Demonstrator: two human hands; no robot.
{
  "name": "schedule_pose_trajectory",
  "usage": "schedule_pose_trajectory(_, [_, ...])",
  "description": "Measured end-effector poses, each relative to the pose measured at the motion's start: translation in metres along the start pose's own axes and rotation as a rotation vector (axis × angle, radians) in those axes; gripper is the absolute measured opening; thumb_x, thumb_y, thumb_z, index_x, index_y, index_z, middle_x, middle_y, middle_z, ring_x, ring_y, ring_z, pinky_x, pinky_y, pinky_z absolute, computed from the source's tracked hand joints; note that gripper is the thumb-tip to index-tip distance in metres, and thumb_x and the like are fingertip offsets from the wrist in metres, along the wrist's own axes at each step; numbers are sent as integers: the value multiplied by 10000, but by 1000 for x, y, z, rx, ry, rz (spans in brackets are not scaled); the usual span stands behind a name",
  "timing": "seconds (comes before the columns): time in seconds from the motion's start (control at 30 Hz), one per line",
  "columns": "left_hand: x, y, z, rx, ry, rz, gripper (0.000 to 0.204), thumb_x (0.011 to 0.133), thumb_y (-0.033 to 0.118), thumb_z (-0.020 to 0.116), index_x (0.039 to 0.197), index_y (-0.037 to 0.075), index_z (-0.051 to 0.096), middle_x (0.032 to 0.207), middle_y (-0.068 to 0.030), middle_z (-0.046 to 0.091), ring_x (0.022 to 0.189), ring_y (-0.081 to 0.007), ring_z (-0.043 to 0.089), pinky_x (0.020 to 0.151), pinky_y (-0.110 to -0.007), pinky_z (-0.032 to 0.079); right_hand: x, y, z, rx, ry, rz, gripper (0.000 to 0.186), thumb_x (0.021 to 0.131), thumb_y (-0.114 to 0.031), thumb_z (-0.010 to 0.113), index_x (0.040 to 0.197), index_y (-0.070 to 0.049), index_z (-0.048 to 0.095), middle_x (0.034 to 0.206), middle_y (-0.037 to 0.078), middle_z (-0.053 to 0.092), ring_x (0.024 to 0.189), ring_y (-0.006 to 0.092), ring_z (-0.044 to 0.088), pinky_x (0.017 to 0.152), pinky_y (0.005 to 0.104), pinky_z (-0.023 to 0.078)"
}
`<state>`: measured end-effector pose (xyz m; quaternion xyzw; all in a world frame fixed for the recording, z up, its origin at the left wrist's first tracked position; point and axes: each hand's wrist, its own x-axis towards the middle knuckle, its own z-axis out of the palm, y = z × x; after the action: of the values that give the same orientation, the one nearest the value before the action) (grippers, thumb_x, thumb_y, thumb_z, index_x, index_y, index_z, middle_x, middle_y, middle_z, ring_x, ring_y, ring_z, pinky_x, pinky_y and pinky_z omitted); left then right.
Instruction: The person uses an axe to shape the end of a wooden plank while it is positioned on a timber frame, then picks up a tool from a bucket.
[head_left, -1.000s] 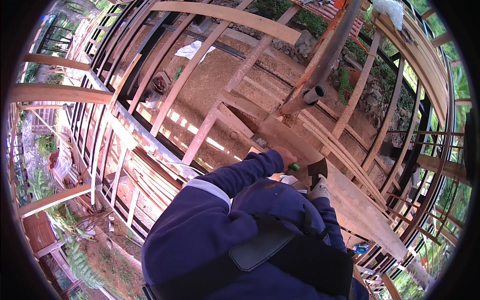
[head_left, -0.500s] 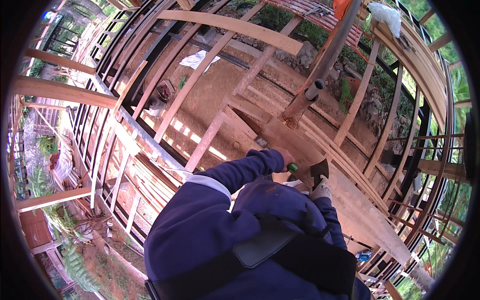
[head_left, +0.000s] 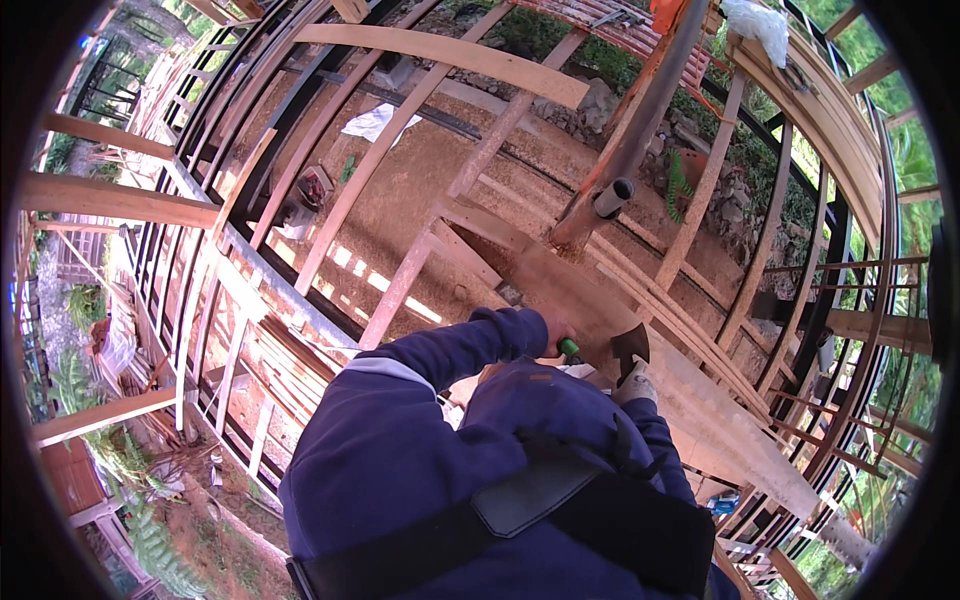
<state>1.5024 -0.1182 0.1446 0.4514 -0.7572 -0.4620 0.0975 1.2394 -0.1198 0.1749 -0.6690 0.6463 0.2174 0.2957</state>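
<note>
My left hand [head_left: 558,333] is closed around a small green handle-like piece [head_left: 568,347]; the rest of that object is hidden by my hand and body. Close by on the right, my right hand [head_left: 637,385], apparently in a pale glove, grips a dark tool with a broad flat blade [head_left: 629,345]. Its blade points away from me, and its handle is mostly covered, so I cannot tell its exact kind. Beneath both hands runs a wide wooden board [head_left: 590,300], reaching toward the lower right. Whether the blade touches the board is unclear.
A rusty metal pipe post [head_left: 640,130] rises beyond the board, with a short open pipe stub [head_left: 613,198] on its side. Wooden joists [head_left: 350,215] cross over bare ground. A loose plank [head_left: 440,48] lies across them. Stacked boards [head_left: 830,130] sit at far right.
The whole view has shifted slightly, with the surroundings sliding left and a little down. Both hands keep their holds and stay in nearly the same place over the board.
</note>
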Motion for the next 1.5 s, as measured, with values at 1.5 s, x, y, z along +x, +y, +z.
schedule_pose_trajectory(1.5, [-68,35,145,-988,1441,-987,311,818,176,535,1097,50,482,739,-206,613,720,-355,632,652,-402,503,-10,4,-41,-135,-67,-281,797,665,-259,679,1315,10,306,1289,268,415,1180,350,451,974,379,384])
